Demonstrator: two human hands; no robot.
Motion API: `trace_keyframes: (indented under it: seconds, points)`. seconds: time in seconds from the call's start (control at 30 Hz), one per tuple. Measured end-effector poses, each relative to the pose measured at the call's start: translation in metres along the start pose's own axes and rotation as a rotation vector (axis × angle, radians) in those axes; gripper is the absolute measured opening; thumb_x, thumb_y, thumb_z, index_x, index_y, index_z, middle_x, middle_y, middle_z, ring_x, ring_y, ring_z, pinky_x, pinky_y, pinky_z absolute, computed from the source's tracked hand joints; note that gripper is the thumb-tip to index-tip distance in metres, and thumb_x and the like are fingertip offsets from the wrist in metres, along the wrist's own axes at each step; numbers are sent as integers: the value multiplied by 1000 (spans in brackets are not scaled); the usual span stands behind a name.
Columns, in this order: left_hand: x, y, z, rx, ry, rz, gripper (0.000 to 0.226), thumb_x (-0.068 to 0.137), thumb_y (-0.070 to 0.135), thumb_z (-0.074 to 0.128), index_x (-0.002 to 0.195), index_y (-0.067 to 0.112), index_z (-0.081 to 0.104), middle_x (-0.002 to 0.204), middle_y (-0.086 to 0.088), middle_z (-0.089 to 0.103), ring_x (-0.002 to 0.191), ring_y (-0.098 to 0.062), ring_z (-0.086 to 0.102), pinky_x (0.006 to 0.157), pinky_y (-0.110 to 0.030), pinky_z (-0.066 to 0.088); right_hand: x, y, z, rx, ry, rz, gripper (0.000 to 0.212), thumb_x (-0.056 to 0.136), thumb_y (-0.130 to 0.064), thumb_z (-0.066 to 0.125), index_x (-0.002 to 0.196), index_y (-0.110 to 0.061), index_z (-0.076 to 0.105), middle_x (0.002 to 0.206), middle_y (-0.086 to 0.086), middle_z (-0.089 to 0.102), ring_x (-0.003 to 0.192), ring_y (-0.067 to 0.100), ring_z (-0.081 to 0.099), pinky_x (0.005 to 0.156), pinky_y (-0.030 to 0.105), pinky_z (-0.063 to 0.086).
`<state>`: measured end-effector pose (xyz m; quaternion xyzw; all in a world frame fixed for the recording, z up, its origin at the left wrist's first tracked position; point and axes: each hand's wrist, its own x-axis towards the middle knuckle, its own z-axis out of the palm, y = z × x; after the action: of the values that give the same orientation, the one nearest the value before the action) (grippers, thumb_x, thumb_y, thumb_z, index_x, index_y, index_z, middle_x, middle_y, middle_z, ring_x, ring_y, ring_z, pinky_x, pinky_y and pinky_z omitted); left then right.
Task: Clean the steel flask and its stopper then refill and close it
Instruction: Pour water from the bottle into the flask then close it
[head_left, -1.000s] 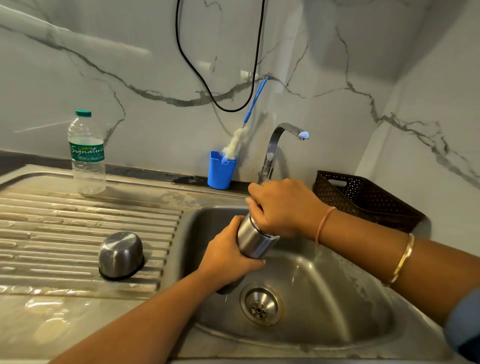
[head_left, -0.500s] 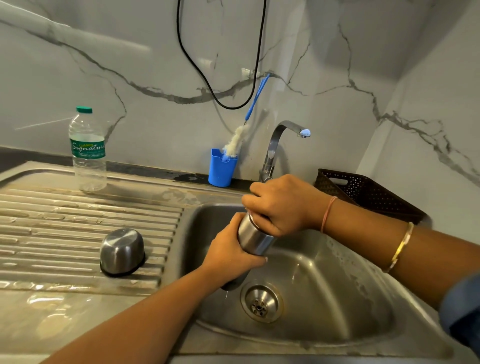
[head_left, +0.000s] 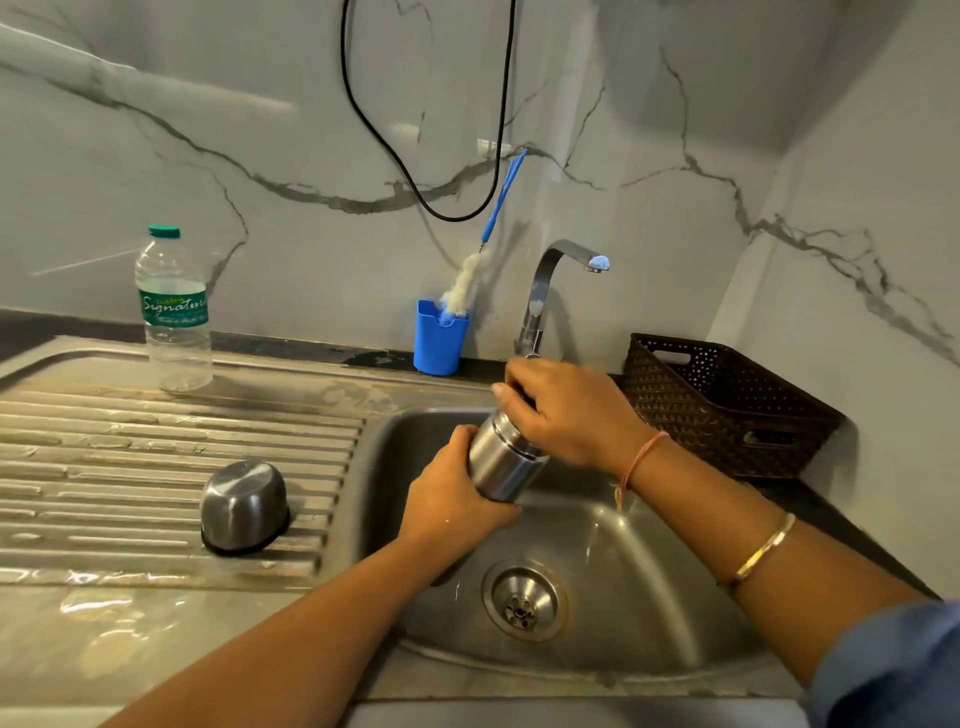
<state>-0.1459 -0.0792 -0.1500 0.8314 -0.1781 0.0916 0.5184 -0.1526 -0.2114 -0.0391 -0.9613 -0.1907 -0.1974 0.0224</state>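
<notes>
Steel flask (head_left: 503, 462) held tilted over the sink basin (head_left: 649, 582), above and just left of the drain (head_left: 523, 603). Left hand (head_left: 452, 499) wrapped closed around the flask's lower body. Right hand (head_left: 566, 410) closed over the flask's top end, hiding whatever sits there; stopper not visible. Behind the basin, a curved tap (head_left: 550, 280), not running. Left of the tap, a blue cup (head_left: 439, 338) holding a bottle brush (head_left: 480, 260) with a blue handle. Left of the basin, on the ribbed drainboard (head_left: 104, 467), an upturned steel cup (head_left: 244, 506), and farther back a clear water bottle (head_left: 174, 312) with a green cap. Right of the basin, a dark woven basket (head_left: 727, 405).
</notes>
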Motion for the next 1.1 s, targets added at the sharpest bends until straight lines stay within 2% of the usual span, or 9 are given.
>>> trace_keyframes:
  seconds: [0.17,0.3,0.37,0.5,0.67,0.8,0.9,1.0,1.1]
  points:
    - [8,-6,-6,-148,45,-153,69,61,26,85,113,33,40,101,11,57,91,-6,58,74,-21,48,7,6,-18,1037,38,430,54,96,-55,25,116,-12,52,104,13,64,88,22,62,76,35,52]
    - [14,-13,-5,-238,114,-291,74,61,24,85,121,22,42,104,4,59,93,-13,60,81,-32,52,-12,2,15,630,-320,474,69,84,-68,38,134,-20,41,126,4,54,109,20,54,85,30,41]
    - [14,-15,-5,-273,121,-359,74,60,25,85,121,19,43,101,1,61,90,-15,62,80,-35,54,-21,-6,34,774,-414,486,76,85,-61,47,146,-20,26,126,2,52,108,14,51,89,24,38]
    - [12,-8,-3,-218,65,-314,63,63,25,84,112,21,44,94,2,63,84,-13,64,76,-34,56,-21,-14,56,1090,-320,450,63,87,-44,58,139,-24,29,121,-7,55,98,-1,54,82,14,42]
    - [11,-3,0,-183,-23,-234,58,66,15,82,109,19,43,93,6,61,80,-3,62,61,-14,45,-25,-18,83,1342,-33,533,45,82,-24,70,119,-23,45,110,-1,63,97,9,63,82,22,51]
    - [14,-4,0,-154,-118,-201,62,61,18,85,112,17,50,102,0,64,86,-9,66,66,-15,52,-29,-13,87,1377,98,572,40,75,-19,77,105,-23,52,101,-1,66,94,16,66,80,27,54]
    - [18,-3,-12,46,-279,-218,70,55,41,84,114,23,50,117,-3,56,106,-18,60,87,-33,53,-32,-15,91,1267,173,609,43,70,-24,81,102,-22,52,95,-2,67,89,14,66,78,30,55]
    - [21,5,-37,573,-492,-190,93,66,58,74,144,27,33,150,-9,29,141,-33,20,114,-50,24,-33,-13,96,1092,191,653,50,65,-36,83,100,-21,51,90,-5,67,84,13,65,79,36,55]
    - [20,24,-74,977,-401,-215,94,76,64,62,151,27,20,160,-9,8,145,-38,-6,116,-56,4,-33,-6,97,1007,169,680,52,63,-44,82,98,-24,50,88,-6,65,82,13,65,80,40,55]
